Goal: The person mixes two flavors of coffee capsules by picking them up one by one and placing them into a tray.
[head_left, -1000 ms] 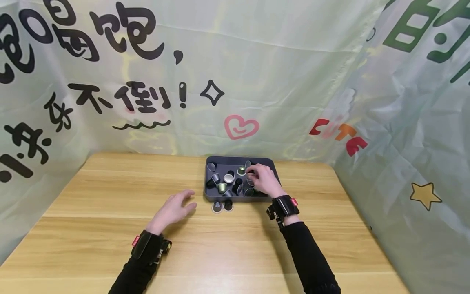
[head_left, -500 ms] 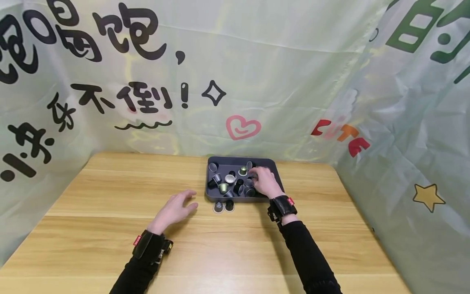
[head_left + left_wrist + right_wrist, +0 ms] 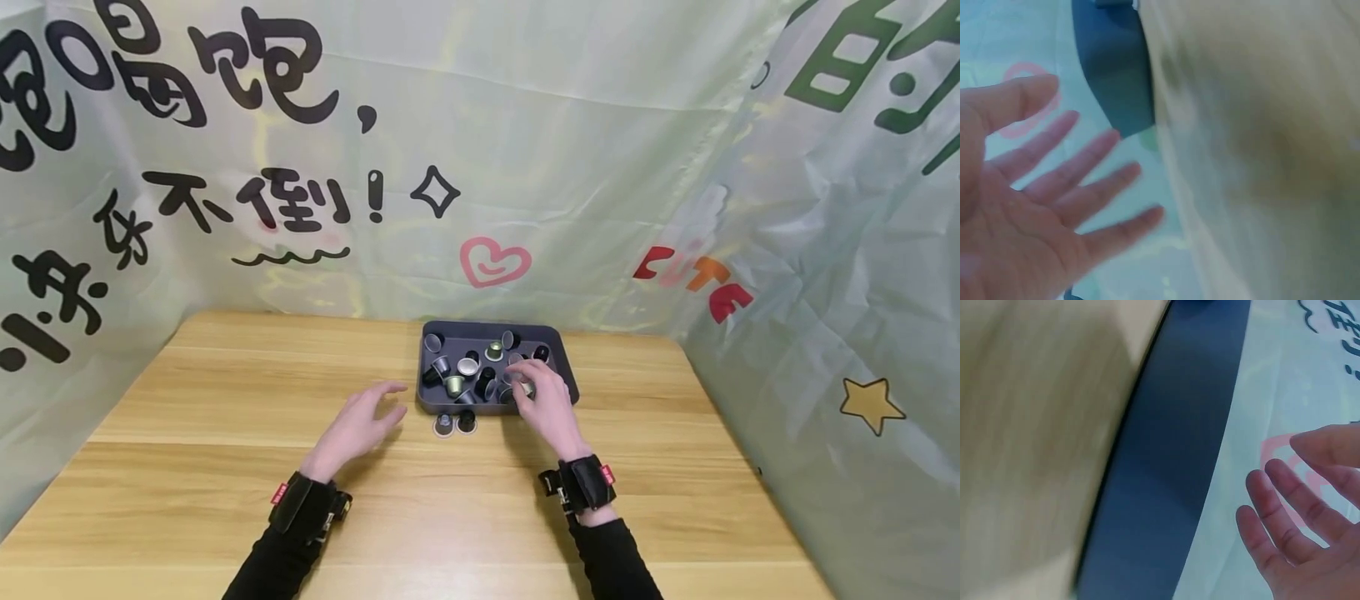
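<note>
A dark grey tray (image 3: 555, 337) near the back of the table holds several coffee capsules, some upright and some on their sides. Among them are a green capsule (image 3: 494, 351), a pale green one (image 3: 454, 385) and a white-lidded one (image 3: 467, 367). Over the tray's front right part hovers my right hand (image 3: 551, 412), its fingers loosely bent; the right wrist view (image 3: 1310, 544) shows no capsule between them. Two capsules, a grey one (image 3: 443, 424) and a black one (image 3: 466, 421), stand side by side before the tray. To their left my left hand (image 3: 357, 429) is held with fingers spread, touching nothing.
The wooden table (image 3: 262, 400) stretches left, right and toward me. A printed fabric curtain (image 3: 585, 167) hangs behind it and along the sides. The tray's dark front wall (image 3: 1166, 444) fills the middle of the right wrist view.
My right hand has drawn back from the tray's right middle toward its front edge, uncovering capsules at the back right. My left hand stays nearly in place.
</note>
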A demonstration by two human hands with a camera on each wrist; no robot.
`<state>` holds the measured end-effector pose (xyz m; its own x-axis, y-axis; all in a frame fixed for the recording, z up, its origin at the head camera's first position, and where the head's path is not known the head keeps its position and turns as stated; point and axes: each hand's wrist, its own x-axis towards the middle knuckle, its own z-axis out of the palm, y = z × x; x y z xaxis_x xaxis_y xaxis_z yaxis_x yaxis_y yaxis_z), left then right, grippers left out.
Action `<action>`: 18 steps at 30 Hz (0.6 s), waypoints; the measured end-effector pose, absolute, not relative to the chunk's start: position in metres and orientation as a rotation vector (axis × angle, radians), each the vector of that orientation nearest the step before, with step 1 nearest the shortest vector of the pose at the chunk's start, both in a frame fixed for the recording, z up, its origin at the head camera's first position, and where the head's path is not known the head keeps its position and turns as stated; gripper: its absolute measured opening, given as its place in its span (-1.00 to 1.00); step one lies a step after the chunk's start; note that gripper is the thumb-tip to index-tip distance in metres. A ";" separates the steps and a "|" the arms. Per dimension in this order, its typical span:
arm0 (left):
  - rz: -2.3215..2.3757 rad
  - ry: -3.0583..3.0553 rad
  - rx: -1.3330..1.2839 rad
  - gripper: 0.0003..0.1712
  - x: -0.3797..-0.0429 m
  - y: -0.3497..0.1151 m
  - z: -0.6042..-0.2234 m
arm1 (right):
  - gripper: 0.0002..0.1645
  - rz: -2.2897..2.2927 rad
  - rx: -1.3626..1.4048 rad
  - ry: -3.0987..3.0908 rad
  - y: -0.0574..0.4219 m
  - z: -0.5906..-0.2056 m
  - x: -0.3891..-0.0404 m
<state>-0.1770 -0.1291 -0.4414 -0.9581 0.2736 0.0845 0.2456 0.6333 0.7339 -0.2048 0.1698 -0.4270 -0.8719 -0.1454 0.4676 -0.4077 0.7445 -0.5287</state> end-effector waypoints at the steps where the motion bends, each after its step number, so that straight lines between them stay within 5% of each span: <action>1: 1.273 2.822 0.483 -0.48 -0.176 -0.127 -0.440 | -0.74 0.924 0.431 -2.524 0.169 -0.428 -0.202; 18: 1.196 2.843 0.798 -0.53 -0.165 -0.102 -0.439 | -0.74 1.013 0.520 -2.416 0.168 -0.433 -0.191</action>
